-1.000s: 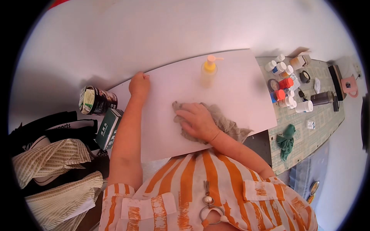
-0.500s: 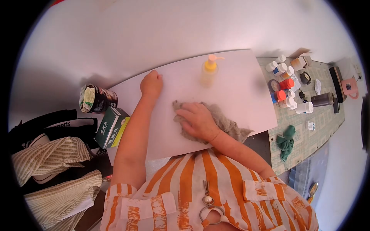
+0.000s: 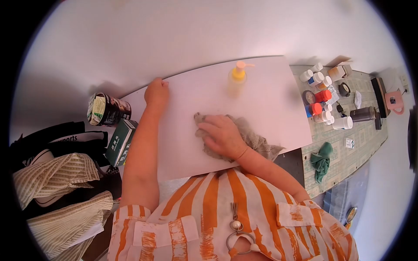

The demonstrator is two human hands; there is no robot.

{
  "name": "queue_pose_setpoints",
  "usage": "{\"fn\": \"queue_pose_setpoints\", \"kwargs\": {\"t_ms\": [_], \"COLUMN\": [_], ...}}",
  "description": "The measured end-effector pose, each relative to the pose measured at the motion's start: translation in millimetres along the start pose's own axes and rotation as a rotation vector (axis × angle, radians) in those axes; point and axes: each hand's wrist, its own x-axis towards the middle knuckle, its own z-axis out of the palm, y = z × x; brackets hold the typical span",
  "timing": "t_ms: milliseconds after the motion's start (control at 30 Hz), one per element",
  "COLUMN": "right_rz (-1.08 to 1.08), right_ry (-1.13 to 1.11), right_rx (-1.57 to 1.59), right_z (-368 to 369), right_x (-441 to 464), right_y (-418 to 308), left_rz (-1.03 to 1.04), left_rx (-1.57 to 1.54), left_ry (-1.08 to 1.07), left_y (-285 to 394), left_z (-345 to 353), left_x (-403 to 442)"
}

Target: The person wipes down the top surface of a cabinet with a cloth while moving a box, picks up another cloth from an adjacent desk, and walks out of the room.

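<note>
My right hand [image 3: 222, 135] presses down on a crumpled grey-brown cloth [image 3: 259, 141] on the white tabletop [image 3: 270, 95], its fingers bent over the near part of it. My left hand [image 3: 156, 93] is closed in a fist by the tabletop's far left edge; whatever it may hold is hidden. A clear pump bottle [image 3: 236, 82] with a yellow collar and pale pump head stands farther back, right of centre. Beside my left forearm are a dark green box [image 3: 120, 141] and a round dark tub [image 3: 114, 111] with packets in it.
On the right, a patterned table [image 3: 344, 148] holds several white and red-capped bottles [image 3: 320, 108], a dark flask [image 3: 362, 114], a green cloth [image 3: 321, 163] and a pink mug [image 3: 394, 102]. Striped fabric [image 3: 56, 178] and dark bags lie at lower left. A wall rises behind the tabletop.
My left fist has moved left along the far edge, and its forearm now covers more of the green box. My right hand and the cloth stay in place.
</note>
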Motion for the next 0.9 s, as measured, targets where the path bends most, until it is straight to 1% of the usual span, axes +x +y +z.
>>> {"fn": "queue_pose_setpoints", "kwargs": {"t_ms": [100, 200, 267, 300, 367, 400, 467, 600, 667, 700, 767, 900], "right_rz": [-0.002, 0.006, 0.015, 0.018, 0.017, 0.01, 0.001, 0.016, 0.013, 0.007, 0.001, 0.006], "right_ry": [-0.001, -0.009, -0.02, -0.022, -0.016, -0.012, -0.005, -0.009, -0.005, 0.003, 0.009, 0.001], "right_rx": [-0.005, -0.007, -0.012, -0.01, -0.009, -0.009, -0.006, -0.016, -0.01, -0.018, -0.016, -0.018], "right_z": [0.2, -1.3, -2.9, -2.4, -1.5, -0.7, 1.2, -1.8, -2.6, -1.9, 0.9, -2.3], "right_x": [-0.4, 0.8, -0.4, -1.3, 0.4, -0.5, -0.2, -1.0, -0.5, -0.7, -1.9, -1.9], "right_y": [0.4, -1.9, -2.8, -3.2, -1.5, -1.1, -1.1, -2.1, -2.0, -1.4, -2.6, -1.2], "left_rz": [0.012, 0.068, 0.069, 0.065, -0.038, -0.04, 0.077, 0.084, -0.034, -0.034, 0.04, 0.078], "left_rx": [-0.024, -0.045, -0.012, -0.013, -0.081, -0.078, -0.044, -0.101, -0.108, -0.106, -0.029, -0.077], "left_ry": [-0.005, -0.057, 0.014, 0.014, -0.06, -0.06, -0.044, -0.056, -0.095, -0.093, -0.066, -0.057], "left_y": [2.8, 11.9, 3.0, -1.9, -7.5, -5.2, 6.0, 8.8, -3.1, -3.1, 1.0, 5.7], "left_z": [0.2, 7.5, 4.7, 2.1, -4.4, -0.2, 9.9, 2.4, -8.7, -4.0, 3.3, -1.1], "left_x": [-3.1, -16.8, -8.9, -6.1, 3.5, 1.2, -4.5, -11.0, 0.4, 3.3, 0.5, -7.5]}}
